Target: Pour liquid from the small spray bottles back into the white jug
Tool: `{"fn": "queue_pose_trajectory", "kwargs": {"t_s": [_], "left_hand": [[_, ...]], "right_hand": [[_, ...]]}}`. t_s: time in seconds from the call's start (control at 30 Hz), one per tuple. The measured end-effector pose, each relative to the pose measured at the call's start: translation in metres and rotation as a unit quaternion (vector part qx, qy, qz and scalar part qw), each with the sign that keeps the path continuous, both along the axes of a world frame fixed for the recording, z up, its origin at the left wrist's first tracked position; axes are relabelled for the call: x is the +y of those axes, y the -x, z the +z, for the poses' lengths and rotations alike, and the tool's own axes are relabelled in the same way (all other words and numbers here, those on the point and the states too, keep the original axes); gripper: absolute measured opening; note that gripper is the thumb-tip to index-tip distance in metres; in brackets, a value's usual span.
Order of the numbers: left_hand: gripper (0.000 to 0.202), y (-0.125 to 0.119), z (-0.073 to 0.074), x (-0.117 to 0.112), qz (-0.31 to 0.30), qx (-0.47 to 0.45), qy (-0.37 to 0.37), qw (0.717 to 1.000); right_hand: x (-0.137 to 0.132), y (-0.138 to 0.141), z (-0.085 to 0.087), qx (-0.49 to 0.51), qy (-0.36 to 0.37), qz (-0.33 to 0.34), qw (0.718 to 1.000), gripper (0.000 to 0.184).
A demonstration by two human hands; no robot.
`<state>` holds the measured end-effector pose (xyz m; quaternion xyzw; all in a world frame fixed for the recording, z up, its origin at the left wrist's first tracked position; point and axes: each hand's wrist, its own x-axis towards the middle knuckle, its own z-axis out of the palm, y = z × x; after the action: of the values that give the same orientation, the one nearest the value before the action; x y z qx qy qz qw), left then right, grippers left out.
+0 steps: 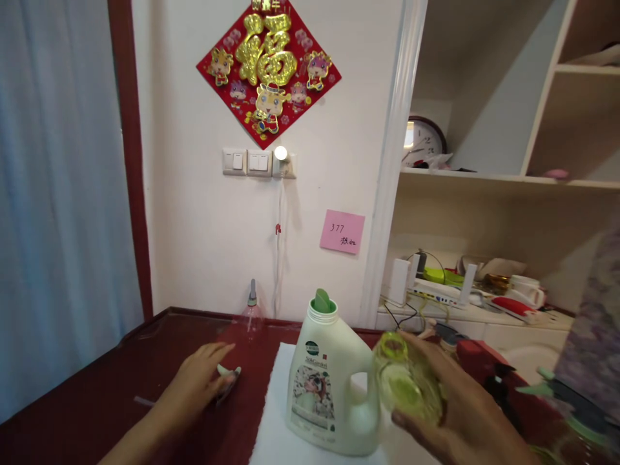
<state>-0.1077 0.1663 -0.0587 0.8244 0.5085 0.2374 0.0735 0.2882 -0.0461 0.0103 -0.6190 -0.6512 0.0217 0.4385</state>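
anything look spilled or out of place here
No spill shows. What stands out is the jug, uncapped with its green spout exposed, though it stands upright on the white sheet. The yellow-green bottle in the right hand is tilted and seems open-topped, though blurred.

Pale wall (194, 239) w/ red diamond decor (227, 82), lit plug-in lamp (280, 153), blue curtain (53, 194) L, white shelving (504, 97) R, dk-red table (111, 381)

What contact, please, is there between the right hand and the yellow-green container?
Touching: the head view shows the right hand closed around the yellow-green container, skin against its side.
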Motion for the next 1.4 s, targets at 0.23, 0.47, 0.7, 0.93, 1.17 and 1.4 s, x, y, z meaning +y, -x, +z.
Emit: {"fn": "queue_pose_trajectory", "kwargs": {"t_s": [0.23, 0.47, 0.7, 0.93, 1.17, 1.4], "left_hand": [[0.081, -0.107, 0.086, -0.041, -0.176, -0.256, 0.13, 0.942], [0.076, -0.161, 0.09, -0.037, -0.32, -0.396, 0.191, 0.839], [0.064, -0.165, 0.084, -0.035, -0.321, -0.407, 0.184, 0.835], [0.066, -0.168, 0.081, -0.03, -0.307, -0.396, 0.175, 0.848], [0.07, -0.169, 0.079, -0.028, -0.308, -0.397, 0.195, 0.842], [0.07, -0.169, 0.081, -0.029, -0.307, -0.385, 0.177, 0.852]], "right_hand": [[0.053, 0.004, 0.05, -0.203, -0.079, -0.065, 0.974, 0.064], [0.08, 0.018, 0.075, -0.344, -0.082, -0.109, 0.929, 0.072], [0.092, 0.023, 0.08, -0.432, -0.113, -0.13, 0.885, 0.068], [0.103, 0.02, 0.079, -0.486, -0.157, -0.149, 0.846, 0.065], [0.106, 0.018, 0.078, -0.515, -0.176, -0.153, 0.825, 0.063], [0.108, 0.019, 0.078, -0.527, -0.182, -0.159, 0.815, 0.061]]}}
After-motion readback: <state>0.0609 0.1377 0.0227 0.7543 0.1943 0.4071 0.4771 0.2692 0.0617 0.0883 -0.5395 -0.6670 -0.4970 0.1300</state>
